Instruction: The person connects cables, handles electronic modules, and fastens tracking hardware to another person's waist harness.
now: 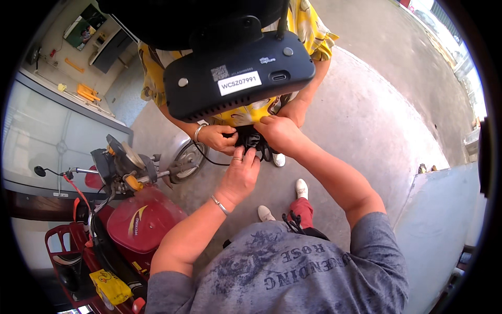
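Ground: bare concrete floor, sunlit, sloping to a street at upper right.
Far left: glass-panelled door; beyond it a workbench with yellow tools.
Lower left: red scooter, parked, handlebar toward the door.
Left hand: fingers curled together, pinching the lower edge of the black strap.
Strap: at centre, held between four hands, at the waist of the other person in a yellow dress.
Right hand: closed over the strap's upper side.
Other person's hands: gripping the strap from left and right.
Technique: judged best with both hands close together and the strap kept taut.
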A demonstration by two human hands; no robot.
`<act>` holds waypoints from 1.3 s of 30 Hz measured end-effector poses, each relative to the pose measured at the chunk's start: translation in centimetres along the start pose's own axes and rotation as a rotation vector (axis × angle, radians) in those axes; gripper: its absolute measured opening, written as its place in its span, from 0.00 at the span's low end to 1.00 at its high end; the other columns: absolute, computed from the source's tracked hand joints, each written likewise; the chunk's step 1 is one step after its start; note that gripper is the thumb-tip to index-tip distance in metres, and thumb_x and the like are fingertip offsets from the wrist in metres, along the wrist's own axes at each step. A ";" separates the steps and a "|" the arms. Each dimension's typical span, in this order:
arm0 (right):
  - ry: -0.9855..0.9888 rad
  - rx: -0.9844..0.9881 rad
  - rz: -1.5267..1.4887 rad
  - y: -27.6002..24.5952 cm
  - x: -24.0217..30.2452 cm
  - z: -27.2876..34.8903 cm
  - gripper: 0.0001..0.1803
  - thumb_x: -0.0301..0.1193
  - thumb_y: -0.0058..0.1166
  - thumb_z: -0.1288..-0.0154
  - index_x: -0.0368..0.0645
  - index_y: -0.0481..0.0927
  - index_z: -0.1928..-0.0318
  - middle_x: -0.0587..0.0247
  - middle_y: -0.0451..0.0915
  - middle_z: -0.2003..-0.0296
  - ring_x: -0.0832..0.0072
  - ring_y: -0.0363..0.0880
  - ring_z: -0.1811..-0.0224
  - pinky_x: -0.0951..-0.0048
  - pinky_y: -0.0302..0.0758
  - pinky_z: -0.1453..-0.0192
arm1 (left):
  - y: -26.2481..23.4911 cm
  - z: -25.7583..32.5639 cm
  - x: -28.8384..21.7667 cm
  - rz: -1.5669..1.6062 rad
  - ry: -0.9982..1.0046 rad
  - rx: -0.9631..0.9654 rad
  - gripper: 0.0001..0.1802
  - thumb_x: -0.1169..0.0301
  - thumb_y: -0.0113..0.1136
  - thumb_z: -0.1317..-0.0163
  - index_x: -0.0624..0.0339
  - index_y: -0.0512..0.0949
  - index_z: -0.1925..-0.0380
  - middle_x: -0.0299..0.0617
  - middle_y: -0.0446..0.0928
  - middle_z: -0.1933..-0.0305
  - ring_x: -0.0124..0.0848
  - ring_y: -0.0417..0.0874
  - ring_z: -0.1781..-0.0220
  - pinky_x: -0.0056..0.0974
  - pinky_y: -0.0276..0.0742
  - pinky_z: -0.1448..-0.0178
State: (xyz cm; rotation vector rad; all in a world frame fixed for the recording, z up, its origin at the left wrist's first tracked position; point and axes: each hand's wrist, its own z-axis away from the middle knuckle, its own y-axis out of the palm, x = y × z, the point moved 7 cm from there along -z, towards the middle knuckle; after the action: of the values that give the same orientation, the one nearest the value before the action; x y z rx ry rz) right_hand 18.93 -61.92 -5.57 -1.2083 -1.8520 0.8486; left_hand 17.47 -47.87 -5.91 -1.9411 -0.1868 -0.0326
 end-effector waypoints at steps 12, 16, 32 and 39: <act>-0.405 0.110 0.365 0.6 -0.6 -3.1 0.04 0.29 0.59 0.50 0.45 0.81 0.72 0.60 0.81 0.79 0.69 0.82 0.78 0.64 0.76 0.77 | -0.2 0.2 2.6 0.475 -0.393 -0.330 0.09 0.81 0.65 0.45 0.69 0.77 0.65 0.54 0.73 0.46 0.51 0.76 0.45 0.48 0.74 0.39; 0.037 0.195 -0.321 -2.3 -3.9 -3.9 0.06 0.27 0.55 0.39 0.41 0.82 0.63 0.55 0.83 0.73 0.57 0.85 0.69 0.58 0.79 0.66 | -0.7 -0.8 3.7 0.412 -0.395 -0.400 0.08 0.82 0.64 0.44 0.70 0.77 0.63 0.52 0.76 0.49 0.49 0.78 0.48 0.45 0.78 0.44; 0.036 -0.322 -0.462 -2.5 -2.3 2.1 0.13 0.31 0.68 0.42 0.39 0.82 0.61 0.56 0.79 0.68 0.57 0.81 0.65 0.63 0.79 0.58 | -1.5 -7.7 6.8 0.294 -0.268 -0.115 0.12 0.68 0.69 0.42 0.62 0.76 0.72 0.45 0.74 0.65 0.46 0.81 0.66 0.46 0.79 0.63; 0.123 -0.244 -0.197 -1.3 -2.7 3.6 0.11 0.32 0.63 0.38 0.41 0.74 0.68 0.59 0.72 0.72 0.61 0.78 0.68 0.61 0.77 0.63 | -0.5 -8.5 7.4 0.538 -0.071 -0.019 0.10 0.81 0.64 0.46 0.66 0.77 0.63 0.46 0.77 0.58 0.48 0.81 0.59 0.44 0.79 0.55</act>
State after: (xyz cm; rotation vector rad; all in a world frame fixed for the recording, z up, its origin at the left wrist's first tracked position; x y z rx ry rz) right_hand 15.98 -65.30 -6.88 -1.1707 -1.9749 0.4405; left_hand 25.22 -54.73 -1.48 -1.9555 0.2925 0.3908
